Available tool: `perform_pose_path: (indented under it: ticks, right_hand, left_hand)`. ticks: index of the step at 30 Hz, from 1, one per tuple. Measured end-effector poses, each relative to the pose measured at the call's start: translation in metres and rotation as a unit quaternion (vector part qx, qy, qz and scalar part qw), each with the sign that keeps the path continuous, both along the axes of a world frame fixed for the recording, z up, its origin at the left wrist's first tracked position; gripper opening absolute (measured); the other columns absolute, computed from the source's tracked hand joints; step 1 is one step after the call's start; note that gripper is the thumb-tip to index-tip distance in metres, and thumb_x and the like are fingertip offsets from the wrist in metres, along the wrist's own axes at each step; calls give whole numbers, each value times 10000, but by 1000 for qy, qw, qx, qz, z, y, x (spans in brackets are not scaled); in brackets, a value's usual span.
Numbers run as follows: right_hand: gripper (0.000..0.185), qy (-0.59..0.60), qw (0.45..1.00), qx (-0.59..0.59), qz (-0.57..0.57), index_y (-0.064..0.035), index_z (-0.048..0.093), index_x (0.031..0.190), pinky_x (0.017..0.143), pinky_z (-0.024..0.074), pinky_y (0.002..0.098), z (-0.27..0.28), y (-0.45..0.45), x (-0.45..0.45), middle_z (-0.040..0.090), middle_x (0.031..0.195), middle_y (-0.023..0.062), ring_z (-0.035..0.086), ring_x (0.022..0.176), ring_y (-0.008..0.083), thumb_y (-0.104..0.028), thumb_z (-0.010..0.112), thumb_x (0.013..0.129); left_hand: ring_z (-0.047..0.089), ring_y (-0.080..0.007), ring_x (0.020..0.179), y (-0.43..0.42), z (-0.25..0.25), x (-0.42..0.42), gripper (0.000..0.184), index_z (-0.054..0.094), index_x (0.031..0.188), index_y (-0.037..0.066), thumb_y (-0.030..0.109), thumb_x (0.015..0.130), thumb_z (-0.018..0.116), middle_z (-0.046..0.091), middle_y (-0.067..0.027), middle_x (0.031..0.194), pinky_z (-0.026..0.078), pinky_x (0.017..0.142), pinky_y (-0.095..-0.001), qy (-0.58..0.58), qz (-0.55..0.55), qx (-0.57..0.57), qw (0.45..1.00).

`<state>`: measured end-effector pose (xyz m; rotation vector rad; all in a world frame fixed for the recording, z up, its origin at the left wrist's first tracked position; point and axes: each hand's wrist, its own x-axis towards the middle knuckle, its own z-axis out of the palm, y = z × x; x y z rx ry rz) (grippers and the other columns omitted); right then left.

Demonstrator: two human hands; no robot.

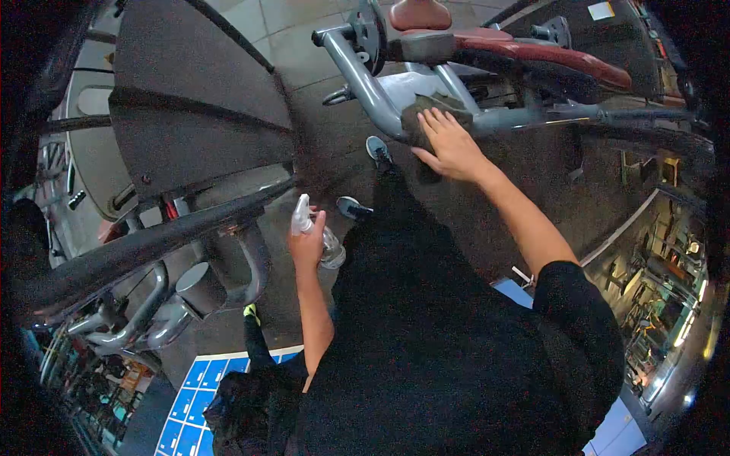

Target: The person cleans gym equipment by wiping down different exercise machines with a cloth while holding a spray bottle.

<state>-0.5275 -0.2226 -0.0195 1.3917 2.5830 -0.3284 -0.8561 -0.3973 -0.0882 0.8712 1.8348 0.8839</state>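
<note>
My left hand is closed round the neck of a clear spray bottle with a white nozzle, held low beside my body. My right hand presses flat, fingers spread, on a dark olive cloth. The cloth lies over the grey tubular frame of a gym machine. Above the cloth are the machine's red padded seat and a long red pad.
At the left stands another machine with a large dark panel and a thick black bar. Blue lockers and a dark-haired person are at the lower left. My shoes rest on the dark floor.
</note>
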Motion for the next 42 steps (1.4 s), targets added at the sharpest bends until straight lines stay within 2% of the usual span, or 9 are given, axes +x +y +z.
perform_pose_path:
  ticks: [5,7,11,15,18,30,33,36,42]
  right_hand:
    - [1009,83,996,-10,-21,155,329,1466,1240,150,477,-77,96,-52,269,1559,364,216,1502,427,-698,447,942]
    - [1052,113,993,-12,-17,175,319,1445,1216,208,520,-97,135,-64,328,1525,362,276,1462,472,-729,445,922]
    - [979,123,991,-9,-42,172,338,1433,1209,225,524,-90,124,-58,344,1516,361,295,1448,483,-670,453,946]
    - [798,-19,998,-58,-17,158,348,1443,1211,246,497,-15,34,-13,365,1517,333,305,1454,452,-491,479,998]
    - [822,-61,997,19,-44,158,328,1457,1222,228,482,-3,0,29,337,1536,334,292,1463,453,-514,461,1004]
    - [969,51,996,29,-61,127,254,1512,1228,182,506,-96,116,8,250,1576,347,224,1486,472,-661,402,968]
    - [870,25,997,-1,-67,36,330,1523,1226,192,491,-38,55,26,300,1588,274,262,1487,425,-630,450,975]
    - [688,62,997,-33,-18,-71,380,1533,1218,212,503,2,14,53,326,1605,177,291,1493,345,-415,585,974]
    - [713,89,986,-25,142,-110,363,1548,1202,247,531,-10,40,10,333,1598,181,284,1489,375,-214,665,911]
  left_hand:
    - [659,-155,951,-5,0,3,426,634,1301,58,196,914,745,703,-57,1055,521,849,-324,-21,37,6,999]
    - [657,-158,946,-3,9,6,411,640,1284,56,197,913,745,701,-55,1051,519,847,-320,-16,44,16,999]
    - [651,-157,934,-4,-4,-4,417,641,1291,61,203,912,743,695,-47,1044,513,836,-319,21,-28,-12,999]
    - [649,-156,930,4,-4,-10,481,618,1349,77,219,907,745,694,-43,1044,512,833,-329,-20,-25,2,999]
    - [628,-150,961,13,-15,-16,486,617,1334,81,212,889,760,685,-45,1052,502,848,-314,-40,-10,-14,999]
    - [654,-155,946,58,-11,-3,514,611,1371,92,198,889,756,706,-41,1061,513,845,-328,14,-14,53,998]
    - [655,-145,937,50,-24,-3,511,619,1367,111,195,883,759,708,-36,1048,513,849,-324,-36,1,50,998]
    - [664,-154,938,43,-13,-3,503,628,1355,120,235,883,759,711,-20,1032,513,854,-332,-1,17,34,999]
    - [702,-217,942,11,-19,-3,461,656,1310,145,302,886,742,727,-42,1025,517,843,-367,35,78,-31,996]
